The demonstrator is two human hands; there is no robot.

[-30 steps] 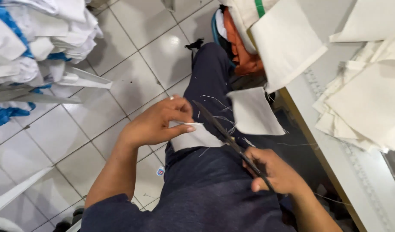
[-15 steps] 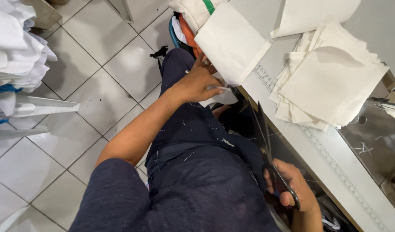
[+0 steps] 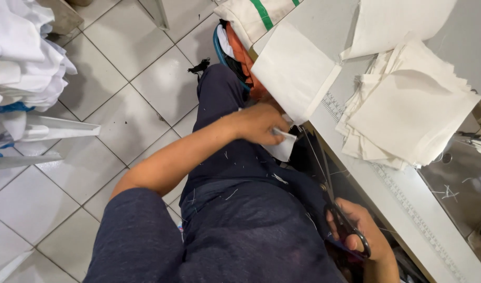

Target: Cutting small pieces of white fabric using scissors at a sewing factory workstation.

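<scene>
While the person sits at the edge of the pale worktable [image 3: 408,209], the left hand [image 3: 258,123] reaches forward over the lap and pinches a small white cloth piece [image 3: 282,147] between thumb and fingers; the piece hangs just below and to the right of that hand, over the dark trousers [image 3: 235,173], close under the table's edge. The right hand [image 3: 358,230] lies low beside the right thigh, its fingers closed through the loops of a pair of black scissors [image 3: 332,194]; the blades point up and away from the hand toward the cloth piece, drawn together, their tips near the piece, though contact cannot be told. Stray white threads cling to the trousers. On the table, a large square of white fabric [image 3: 295,71] overhangs the edge just above the left hand; a stack of folded white cloths [image 3: 408,112] lies farther right, well apart from both hands. To the far left, over the tiled floor [image 3: 125,94], sits a heap of white garments [image 3: 23,63].
</scene>
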